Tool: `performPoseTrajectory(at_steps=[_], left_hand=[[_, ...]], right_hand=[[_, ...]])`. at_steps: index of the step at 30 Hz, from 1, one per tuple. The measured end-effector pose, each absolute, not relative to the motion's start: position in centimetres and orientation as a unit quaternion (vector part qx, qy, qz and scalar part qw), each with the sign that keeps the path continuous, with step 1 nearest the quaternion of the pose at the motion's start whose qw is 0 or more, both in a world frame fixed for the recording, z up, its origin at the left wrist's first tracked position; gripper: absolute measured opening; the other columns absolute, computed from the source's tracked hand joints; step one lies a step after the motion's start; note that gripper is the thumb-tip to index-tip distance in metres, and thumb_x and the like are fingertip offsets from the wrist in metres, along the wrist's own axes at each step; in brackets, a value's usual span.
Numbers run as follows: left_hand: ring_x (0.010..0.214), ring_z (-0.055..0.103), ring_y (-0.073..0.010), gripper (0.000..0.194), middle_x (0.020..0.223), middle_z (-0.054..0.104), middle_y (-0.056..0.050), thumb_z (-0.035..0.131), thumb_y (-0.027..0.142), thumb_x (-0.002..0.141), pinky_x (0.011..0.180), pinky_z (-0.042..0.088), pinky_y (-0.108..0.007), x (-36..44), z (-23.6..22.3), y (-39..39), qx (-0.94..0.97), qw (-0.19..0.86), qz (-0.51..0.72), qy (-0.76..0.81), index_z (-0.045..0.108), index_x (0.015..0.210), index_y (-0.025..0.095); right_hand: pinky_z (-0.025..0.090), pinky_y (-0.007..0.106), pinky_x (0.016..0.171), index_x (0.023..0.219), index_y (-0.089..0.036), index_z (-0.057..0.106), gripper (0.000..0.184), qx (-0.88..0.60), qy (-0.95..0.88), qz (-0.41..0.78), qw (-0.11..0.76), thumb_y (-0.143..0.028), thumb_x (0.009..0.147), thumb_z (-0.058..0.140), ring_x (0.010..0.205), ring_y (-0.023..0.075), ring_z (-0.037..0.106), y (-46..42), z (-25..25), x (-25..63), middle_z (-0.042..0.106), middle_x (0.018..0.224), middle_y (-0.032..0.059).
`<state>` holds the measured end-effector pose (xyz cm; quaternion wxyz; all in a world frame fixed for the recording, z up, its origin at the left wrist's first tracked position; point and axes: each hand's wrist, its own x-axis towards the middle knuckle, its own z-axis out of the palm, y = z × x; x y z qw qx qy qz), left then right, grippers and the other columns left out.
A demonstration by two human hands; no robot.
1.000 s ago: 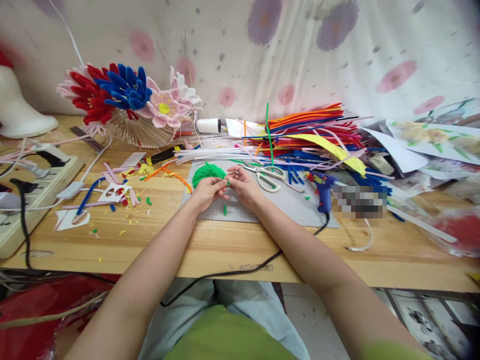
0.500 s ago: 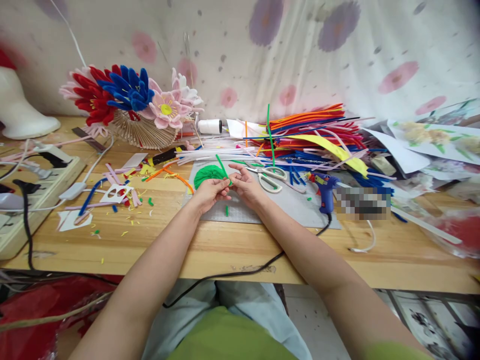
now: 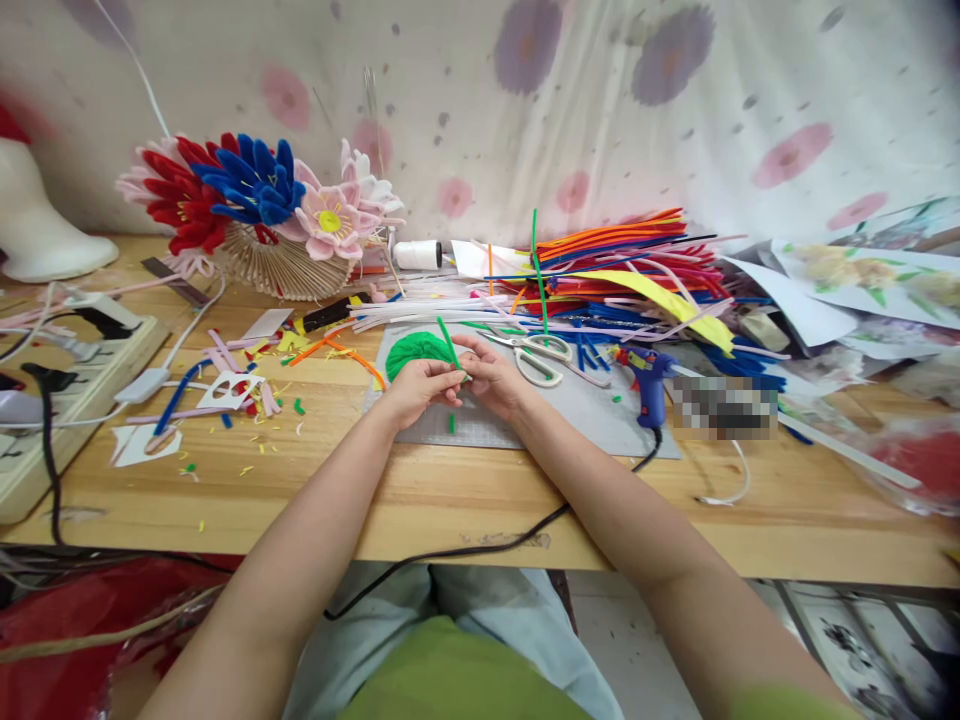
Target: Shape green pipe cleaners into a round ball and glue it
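A short green pipe cleaner sticks up, slightly tilted, from between my two hands. My left hand pinches its lower end between thumb and fingers. Close against it on the right, my right hand also has its fingertips closed on that lower end, which the fingers partly hide. Behind my left hand lies a round green fuzzy piece on the grey cutting mat. A small green offcut rests on the mat just below the hands. White-handled scissors lie right of my right hand.
A blue glue gun stands on the mat's right side, its black cord crossing the table's front edge. Colourful pipe cleaners are heaped behind. A fan with fuzzy flowers is at back left, near a power strip and scraps.
My right hand's fingers have curled in closer to the left hand's. The green pipe cleaner's free end has shifted slightly down and to the right.
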<state>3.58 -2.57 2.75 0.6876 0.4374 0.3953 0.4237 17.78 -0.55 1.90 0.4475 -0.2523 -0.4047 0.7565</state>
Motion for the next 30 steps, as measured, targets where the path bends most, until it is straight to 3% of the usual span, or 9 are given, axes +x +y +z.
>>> performPoseTrajectory(at_steps=[4,8,13,16,21,30], left_hand=[[0.045,0.045,-0.0037,0.035,0.053,0.053,0.005,0.079,0.035,0.05,0.054,0.05,-0.026,3.6,2.6,-2.6,0.444,0.683,0.429,0.391,0.057,0.061,0.011],[0.042,0.043,-0.0024,0.038,0.052,0.053,0.006,0.08,0.037,0.048,0.054,0.051,-0.025,3.6,2.7,-2.5,0.426,0.695,0.435,0.382,0.055,0.06,0.011],[0.041,0.042,-0.0014,0.038,0.05,0.051,0.006,0.081,0.036,0.048,0.051,0.05,-0.02,3.4,3.1,-2.5,0.397,0.704,0.459,0.369,0.055,0.06,0.01],[0.041,0.042,-0.0011,0.037,0.05,0.05,0.006,0.081,0.034,0.049,0.05,0.05,-0.019,3.3,3.2,-2.5,0.386,0.706,0.467,0.366,0.056,0.062,0.01],[0.042,0.042,-0.0011,0.032,0.052,0.051,0.005,0.078,0.031,0.056,0.052,0.051,-0.019,3.2,3.0,-2.3,0.388,0.705,0.467,0.367,0.055,0.062,0.01],[0.043,0.043,-0.0027,0.031,0.051,0.052,0.004,0.079,0.031,0.055,0.053,0.05,-0.022,3.4,2.7,-2.2,0.399,0.709,0.457,0.36,0.058,0.063,0.01]], right_hand=[[0.042,0.023,0.057,0.093,-0.019,0.052,0.032,-0.297,-0.372,0.736,0.481,-0.019,0.064,0.066,0.058,0.0079,0.051,-0.2,1.9,18.0,0.056,0.063,-0.0052],[0.029,0.017,0.048,0.081,-0.021,0.043,0.023,-0.296,-0.391,0.702,0.515,-0.019,0.067,0.06,0.045,0.0047,0.037,0.1,2.1,18.5,0.042,0.049,-0.01],[0.019,0.018,0.044,0.079,-0.023,0.039,0.025,-0.288,-0.47,0.673,0.493,-0.029,0.07,0.061,0.039,0.004,0.024,0.1,2.5,19.1,0.032,0.044,-0.0126],[0.022,0.019,0.044,0.079,-0.023,0.041,0.027,-0.298,-0.499,0.644,0.497,-0.033,0.069,0.065,0.039,0.0043,0.027,0.4,2.1,19.5,0.034,0.044,-0.0125],[0.039,0.024,0.061,0.086,-0.022,0.05,0.032,-0.311,-0.502,0.604,0.535,-0.036,0.063,0.069,0.057,0.0071,0.047,0.8,1.6,19.5,0.049,0.061,-0.0071],[0.038,0.022,0.059,0.084,-0.019,0.064,0.031,-0.313,-0.561,0.608,0.467,-0.045,0.067,0.065,0.062,0.0072,0.047,-0.4,1.4,17.6,0.056,0.073,-0.002]])
